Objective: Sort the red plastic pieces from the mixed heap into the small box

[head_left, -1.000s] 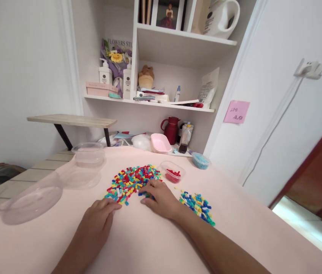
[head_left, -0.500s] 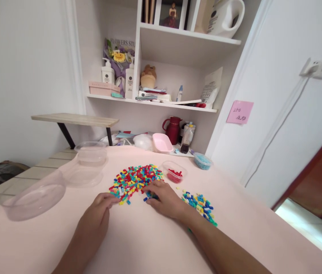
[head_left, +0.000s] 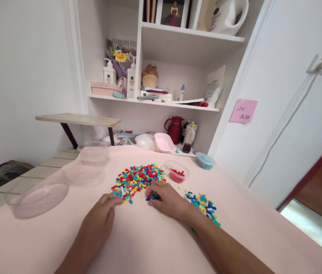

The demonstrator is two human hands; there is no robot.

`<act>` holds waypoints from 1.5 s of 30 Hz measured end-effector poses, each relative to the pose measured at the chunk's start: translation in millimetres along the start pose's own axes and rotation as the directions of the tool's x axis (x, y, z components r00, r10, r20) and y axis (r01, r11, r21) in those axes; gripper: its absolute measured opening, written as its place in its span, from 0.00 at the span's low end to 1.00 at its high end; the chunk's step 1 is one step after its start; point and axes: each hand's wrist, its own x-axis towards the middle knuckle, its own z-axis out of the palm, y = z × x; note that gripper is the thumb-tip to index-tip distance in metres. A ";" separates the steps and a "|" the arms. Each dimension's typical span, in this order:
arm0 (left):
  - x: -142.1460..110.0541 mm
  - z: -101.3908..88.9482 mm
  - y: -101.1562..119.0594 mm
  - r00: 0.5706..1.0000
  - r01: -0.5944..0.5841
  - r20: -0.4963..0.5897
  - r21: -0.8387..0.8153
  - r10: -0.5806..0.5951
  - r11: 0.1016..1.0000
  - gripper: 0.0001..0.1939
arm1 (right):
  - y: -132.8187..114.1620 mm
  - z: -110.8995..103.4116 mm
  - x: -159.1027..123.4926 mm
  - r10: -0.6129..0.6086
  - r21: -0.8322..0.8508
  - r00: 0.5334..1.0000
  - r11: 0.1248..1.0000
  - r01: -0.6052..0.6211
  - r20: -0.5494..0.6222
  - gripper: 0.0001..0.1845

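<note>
Small plastic building bricks, in red, yellow, teal, blue and white, lie in a wide pile [head_left: 134, 177] at mid-table. My left hand [head_left: 102, 213] rests at the pile's near left edge, its fingers stretched out and touching the outer bricks; nothing shows in its grasp. At the pile's near right side, my right hand [head_left: 165, 198] is curled over a few mostly blue bricks [head_left: 153, 196], thumb and fingers around them. Part of these bricks is hidden under the palm. Beyond my right forearm lies a smaller pile [head_left: 203, 205] of blue, yellow, teal and green bricks.
A clear tub of red bricks [head_left: 177, 175] stands behind my right hand. Farther right is a tub of light blue pieces [head_left: 205, 161]. Clear containers [head_left: 39, 198] stand on the left. A pink tray [head_left: 164, 143], a red jug [head_left: 174, 130] and a bottle [head_left: 188, 140] line the back.
My right hand has drawn back slightly from the big pile, with blue bricks under its fingers. My left hand stays at the pile's edge. The whole view has shifted slightly.
</note>
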 end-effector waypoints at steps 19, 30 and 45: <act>3.5 -0.2 1.7 0.996 -0.073 0.061 0.141 0.065 0.987 0.19 | -0.8 -41.6 -19.3 0.164 -0.053 0.973 0.986 -0.157 0.161 0.17; 4.6 3.7 -8.2 0.995 -0.096 0.054 0.169 0.088 0.981 0.20 | 1.0 -28.4 -10.7 0.204 -0.156 0.976 0.969 -0.190 0.081 0.07; 6.5 9.9 -18.9 0.993 -0.116 0.016 0.175 0.115 0.978 0.18 | 57.5 -67.0 -11.5 0.440 0.268 0.628 0.896 -0.354 -0.641 0.16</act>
